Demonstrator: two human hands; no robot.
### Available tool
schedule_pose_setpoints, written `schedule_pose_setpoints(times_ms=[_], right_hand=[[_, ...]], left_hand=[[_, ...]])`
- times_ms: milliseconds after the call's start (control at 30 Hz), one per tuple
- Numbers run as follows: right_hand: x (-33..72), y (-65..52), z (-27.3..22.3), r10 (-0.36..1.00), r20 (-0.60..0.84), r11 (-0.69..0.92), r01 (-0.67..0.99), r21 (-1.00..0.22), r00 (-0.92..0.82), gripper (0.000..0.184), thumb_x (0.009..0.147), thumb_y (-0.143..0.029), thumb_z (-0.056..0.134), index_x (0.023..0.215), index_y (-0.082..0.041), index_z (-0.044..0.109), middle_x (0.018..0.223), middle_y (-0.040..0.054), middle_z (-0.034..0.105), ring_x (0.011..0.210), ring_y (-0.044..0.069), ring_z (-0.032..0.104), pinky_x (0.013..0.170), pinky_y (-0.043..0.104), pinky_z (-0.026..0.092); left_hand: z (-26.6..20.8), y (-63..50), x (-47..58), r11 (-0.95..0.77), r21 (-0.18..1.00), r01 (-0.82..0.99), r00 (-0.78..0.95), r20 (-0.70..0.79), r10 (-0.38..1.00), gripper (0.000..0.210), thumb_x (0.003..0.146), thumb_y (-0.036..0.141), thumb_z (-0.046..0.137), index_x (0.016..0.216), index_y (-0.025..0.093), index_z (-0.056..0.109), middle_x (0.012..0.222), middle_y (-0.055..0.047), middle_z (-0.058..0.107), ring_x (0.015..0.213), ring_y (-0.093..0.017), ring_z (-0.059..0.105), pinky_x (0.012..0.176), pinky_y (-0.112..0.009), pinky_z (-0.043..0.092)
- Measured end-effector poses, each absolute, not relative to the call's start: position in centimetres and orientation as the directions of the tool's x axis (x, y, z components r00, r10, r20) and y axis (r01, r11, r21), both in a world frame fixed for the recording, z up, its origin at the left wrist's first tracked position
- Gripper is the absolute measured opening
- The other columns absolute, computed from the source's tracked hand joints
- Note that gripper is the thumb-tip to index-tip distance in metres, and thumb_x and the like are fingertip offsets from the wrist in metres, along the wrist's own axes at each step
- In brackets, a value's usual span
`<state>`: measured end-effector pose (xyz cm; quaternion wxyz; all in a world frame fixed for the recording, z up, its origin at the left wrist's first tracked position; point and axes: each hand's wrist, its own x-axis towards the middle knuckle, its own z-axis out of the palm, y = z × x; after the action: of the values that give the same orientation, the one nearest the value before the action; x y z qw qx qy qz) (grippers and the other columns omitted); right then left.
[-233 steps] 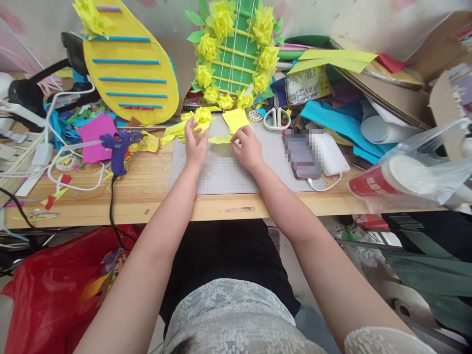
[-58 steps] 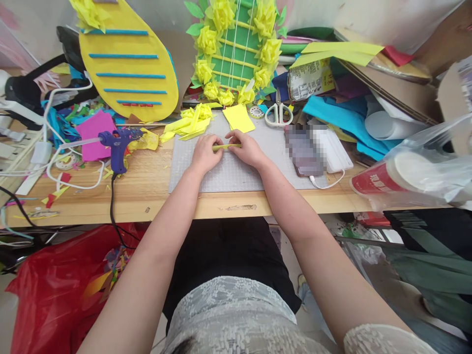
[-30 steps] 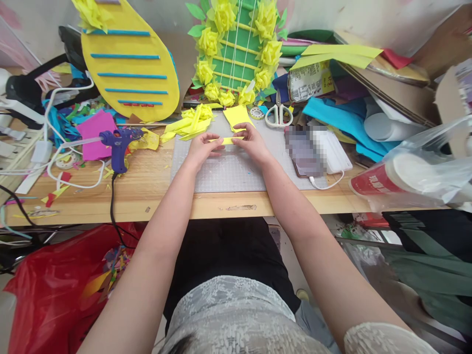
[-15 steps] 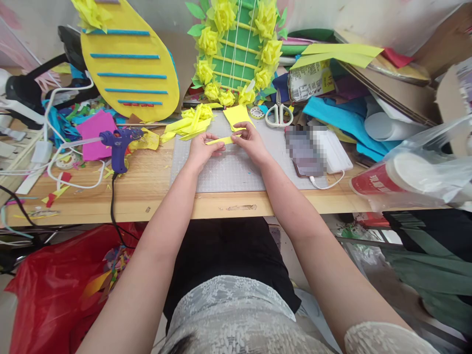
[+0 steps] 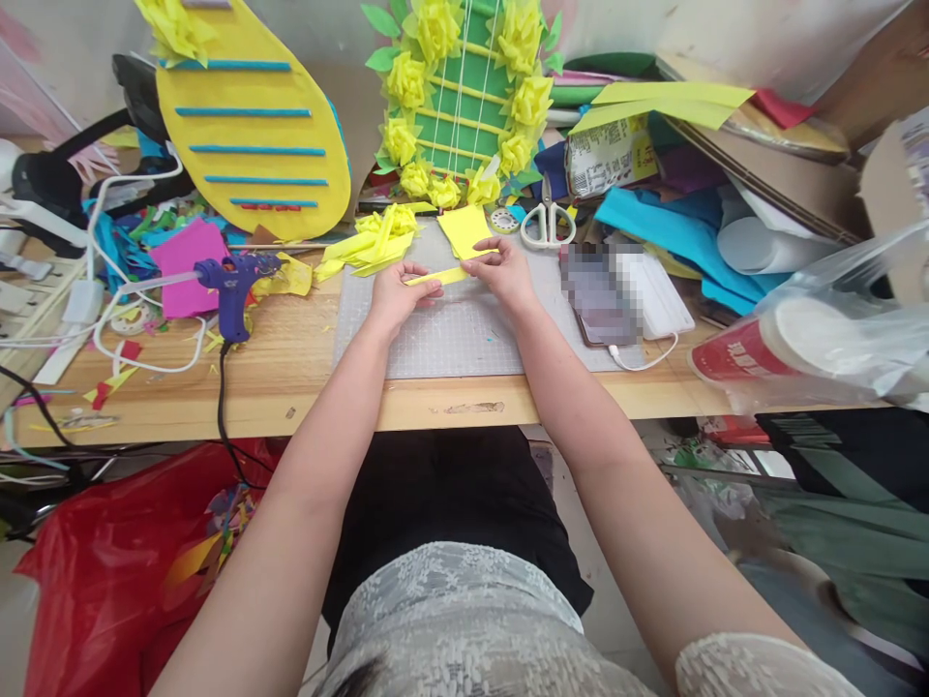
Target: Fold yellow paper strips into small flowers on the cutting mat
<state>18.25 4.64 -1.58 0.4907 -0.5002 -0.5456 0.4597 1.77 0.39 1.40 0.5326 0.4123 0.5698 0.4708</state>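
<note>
A narrow folded strip of yellow paper (image 5: 448, 277) stretches between my two hands, just above the grey cutting mat (image 5: 450, 339). My left hand (image 5: 402, 292) pinches its left end between thumb and fingers. At the other end, the thumb and fingertips of my right hand (image 5: 504, 273) are closed on it. Behind the strip lies a stack of yellow paper squares (image 5: 464, 230), close to my right fingers. Left of that stack is a pile of folded yellow paper pieces (image 5: 374, 240).
Scissors (image 5: 548, 225) and a tape roll (image 5: 505, 221) lie behind the mat. A purple glue gun (image 5: 232, 286) stands at left. To the right are a phone (image 5: 599, 295), a white power bank (image 5: 657, 295) and a bagged cup (image 5: 762, 348). A green flower-trimmed panel (image 5: 464, 106) leans at the back.
My right hand has shifted slightly right along the strip, its fingers now lower and more stretched. The left hand keeps its hold in nearly the same place.
</note>
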Motion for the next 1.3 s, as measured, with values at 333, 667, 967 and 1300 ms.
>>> schedule_pose_setpoints(times_ms=[333,667,967,1300], right_hand=[[19.1,4.5,-0.8,0.998,0.058,0.056,0.054,-0.997,0.032,0.044,0.068,-0.053,0.069,0.093,-0.025,0.047,0.088,0.0009,0.065,0.084,0.014,0.063,0.073,0.030,0.051],[17.3,4.3,-1.8,0.993,0.075,0.081,0.066,-0.995,-0.091,0.040,0.064,-0.037,0.071,0.092,-0.024,0.045,0.073,-0.0046,0.060,0.071,0.012,0.061,0.071,0.030,0.052],[17.4,4.0,-1.4,0.980,0.136,0.154,0.124,-0.980,-0.147,0.035,0.068,-0.035,0.069,0.094,-0.024,0.048,0.076,-0.0037,0.062,0.068,0.011,0.058,0.070,0.029,0.051],[18.4,4.8,-1.6,0.976,0.193,0.196,0.025,-0.980,-0.103,0.043,0.065,-0.043,0.075,0.089,-0.025,0.045,0.074,-0.0045,0.057,0.067,0.010,0.055,0.064,0.025,0.046]], left_hand=[[1.1,0.6,1.6,0.206,0.977,-0.058,-0.134,-0.212,0.968,0.025,0.071,0.006,0.069,0.083,0.016,0.050,0.075,-0.002,0.067,0.068,-0.016,0.071,0.071,-0.031,0.058],[1.6,0.2,1.6,0.197,0.980,-0.034,-0.058,-0.199,0.978,0.016,0.070,0.009,0.070,0.078,0.014,0.057,0.074,0.000,0.068,0.067,-0.013,0.069,0.065,-0.026,0.057],[1.0,0.5,1.7,0.167,0.985,-0.032,-0.051,-0.168,0.984,0.004,0.073,0.017,0.069,0.073,0.014,0.066,0.074,-0.001,0.068,0.073,-0.013,0.066,0.060,-0.022,0.055],[0.6,0.8,0.8,0.095,0.995,-0.007,-0.112,-0.095,0.989,0.010,0.068,0.021,0.072,0.069,0.013,0.067,0.068,0.000,0.066,0.064,-0.009,0.061,0.052,-0.018,0.054]])
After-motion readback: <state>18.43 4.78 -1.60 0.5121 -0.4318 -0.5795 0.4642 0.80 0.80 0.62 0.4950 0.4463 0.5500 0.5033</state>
